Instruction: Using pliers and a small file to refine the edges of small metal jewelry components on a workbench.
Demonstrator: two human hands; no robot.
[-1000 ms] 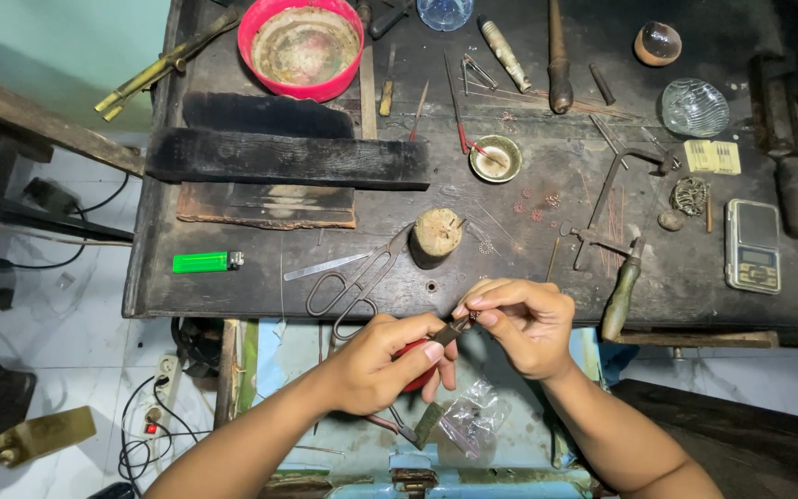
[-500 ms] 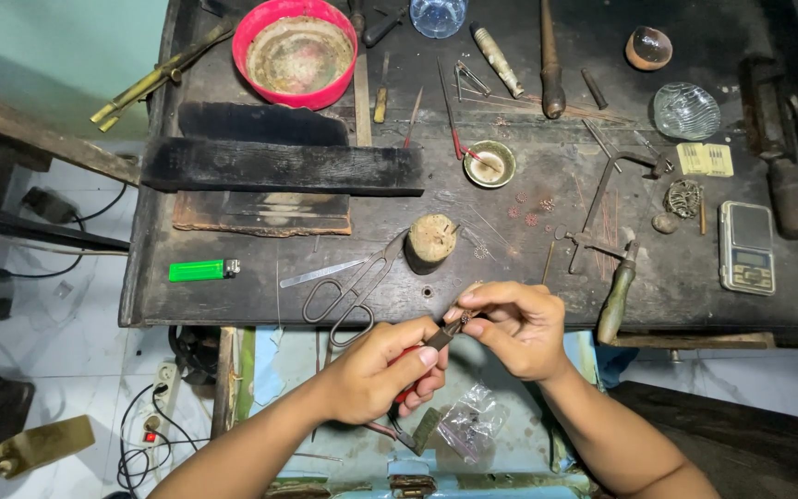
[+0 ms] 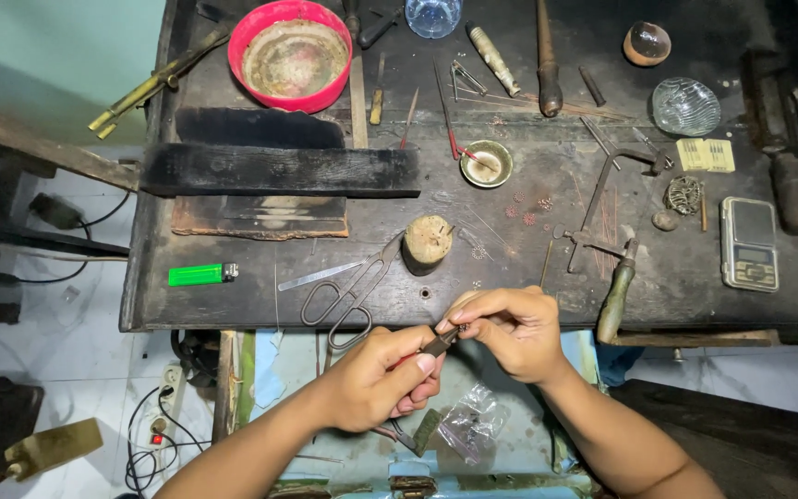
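While the left hand (image 3: 376, 379) squeezes pliers (image 3: 438, 343) for leverage, the right hand (image 3: 510, 328) pinches a tiny piece steady at their tip, just off the bench (image 3: 547, 277) edge.

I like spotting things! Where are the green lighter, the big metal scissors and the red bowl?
green lighter (image 3: 195, 274), head view, middle of its body
big metal scissors (image 3: 351, 291), head view, handles
red bowl (image 3: 236, 43), head view, left rim

Small dark pliers (image 3: 438, 341); tilted, handheld

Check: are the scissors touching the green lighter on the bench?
Apart. The head view shows bare dark benchtop between the scissors and the green lighter, which lies well left of the scissor handles.
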